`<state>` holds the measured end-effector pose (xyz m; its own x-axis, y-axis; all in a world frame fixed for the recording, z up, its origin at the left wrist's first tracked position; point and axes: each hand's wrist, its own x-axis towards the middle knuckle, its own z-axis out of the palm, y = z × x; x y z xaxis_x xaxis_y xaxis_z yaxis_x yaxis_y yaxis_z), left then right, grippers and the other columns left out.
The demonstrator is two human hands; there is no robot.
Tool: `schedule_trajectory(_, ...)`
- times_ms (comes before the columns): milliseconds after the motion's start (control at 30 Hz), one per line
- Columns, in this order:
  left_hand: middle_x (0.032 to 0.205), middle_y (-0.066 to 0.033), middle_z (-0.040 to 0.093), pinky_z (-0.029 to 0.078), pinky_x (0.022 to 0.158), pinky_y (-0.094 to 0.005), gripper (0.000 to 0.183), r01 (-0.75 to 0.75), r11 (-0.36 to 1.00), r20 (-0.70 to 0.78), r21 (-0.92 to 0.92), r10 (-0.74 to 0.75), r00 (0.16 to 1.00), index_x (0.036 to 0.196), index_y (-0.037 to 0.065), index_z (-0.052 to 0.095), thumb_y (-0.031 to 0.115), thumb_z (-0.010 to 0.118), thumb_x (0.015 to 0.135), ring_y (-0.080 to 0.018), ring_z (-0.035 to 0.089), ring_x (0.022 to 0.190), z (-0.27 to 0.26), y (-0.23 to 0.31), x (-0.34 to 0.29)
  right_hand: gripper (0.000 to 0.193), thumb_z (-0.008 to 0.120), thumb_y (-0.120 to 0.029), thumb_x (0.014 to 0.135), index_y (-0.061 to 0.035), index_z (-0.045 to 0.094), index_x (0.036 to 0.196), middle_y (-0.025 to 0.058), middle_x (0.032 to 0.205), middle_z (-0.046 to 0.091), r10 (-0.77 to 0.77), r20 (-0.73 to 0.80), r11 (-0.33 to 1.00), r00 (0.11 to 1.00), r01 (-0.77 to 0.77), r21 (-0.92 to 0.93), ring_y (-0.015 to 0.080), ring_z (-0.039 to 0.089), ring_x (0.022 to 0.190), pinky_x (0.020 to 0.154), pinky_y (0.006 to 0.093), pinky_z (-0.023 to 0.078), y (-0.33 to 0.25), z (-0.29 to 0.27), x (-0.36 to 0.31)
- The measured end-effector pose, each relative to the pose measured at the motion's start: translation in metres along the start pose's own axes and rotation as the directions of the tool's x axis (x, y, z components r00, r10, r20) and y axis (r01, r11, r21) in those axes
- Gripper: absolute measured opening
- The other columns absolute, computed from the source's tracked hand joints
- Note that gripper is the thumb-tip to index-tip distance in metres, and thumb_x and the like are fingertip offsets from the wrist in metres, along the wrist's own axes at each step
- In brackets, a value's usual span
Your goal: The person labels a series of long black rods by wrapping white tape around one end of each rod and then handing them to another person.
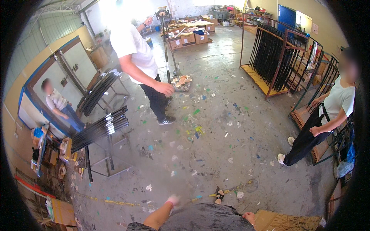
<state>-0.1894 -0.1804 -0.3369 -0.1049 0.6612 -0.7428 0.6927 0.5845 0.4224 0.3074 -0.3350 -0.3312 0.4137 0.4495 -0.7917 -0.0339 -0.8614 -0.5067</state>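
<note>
My left hand (174, 200) is held out in front of my body, low over the floor. It is smeared by motion and looks pale at the fingers, so its grip does not show. Close against my right side is my right hand (249, 217), small in view, with its fingers curled in. Whatever they may hold is hidden. Between the two lies my dark patterned top (204, 217), and one sandalled foot (219, 195) shows beyond it. The nearest thing to my right hand is a brown cardboard sheet (285, 221) on the floor.
Bundled black tubes (102, 128) lie on metal stands at the left. A person in a white shirt (137, 54) stands ahead, by a tripod-like stand (166, 50). Another person (323, 115) is at the right, near a rack of black rods (271, 57). Paint spots mark the floor.
</note>
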Motion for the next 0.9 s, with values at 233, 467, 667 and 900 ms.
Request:
schedule_trajectory(233,0.093,-0.0206,0.065,0.048,0.078,-0.0400,0.045,-0.323,0.946,-0.099,-0.024,0.319,0.943,0.103,-0.004,0.059,0.038,0.051,0.086,-0.0310,0.063,0.086,-0.011,0.028,0.003,0.008,0.053,-0.009,0.084,-0.0021,0.056,0.084,0.0108,0.063,0.061,-0.026,0.014,0.998,1.000,0.026,-0.048,0.0196,0.058,0.047,0.038,0.0310,0.046,0.004,-0.002,0.007)
schedule_trajectory(467,0.110,-0.0211,0.058,0.044,0.087,-0.0395,0.048,-0.566,0.824,-0.327,0.027,0.542,0.774,0.117,-0.001,0.048,0.034,0.054,0.086,-0.0341,0.056,0.102,-0.084,0.196,-0.055,0.009,0.051,-0.009,0.085,-0.0016,0.056,0.082,0.0107,0.060,0.059,-0.062,0.071,0.993,0.996,0.069,-0.097,0.0193,0.057,0.045,0.035,0.0311,0.043,-0.010,-0.009,-0.004)
schedule_trajectory(667,0.116,-0.0192,0.052,0.039,0.095,-0.0389,0.054,-0.791,0.527,-0.425,0.311,0.821,0.380,0.122,0.002,0.045,0.021,0.067,0.076,-0.0334,0.050,0.109,-0.157,0.323,-0.121,0.008,0.051,-0.007,0.084,-0.0011,0.054,0.081,0.0111,0.059,0.058,-0.054,0.047,0.998,0.997,0.055,-0.032,0.0191,0.056,0.044,0.033,0.0311,0.041,-0.008,-0.012,-0.001)
schedule_trajectory(900,0.122,-0.0229,0.047,0.033,0.101,-0.0414,0.065,-0.540,0.514,-0.614,0.667,0.789,-0.008,0.123,-0.004,0.042,0.017,0.071,0.069,-0.0368,0.042,0.118,-0.266,0.407,-0.140,0.021,0.064,-0.016,0.080,0.0025,0.063,0.089,0.0119,0.075,0.067,0.007,0.006,0.997,1.000,-0.008,0.074,0.0184,0.064,0.068,0.064,0.0328,0.053,0.006,-0.021,-0.006)
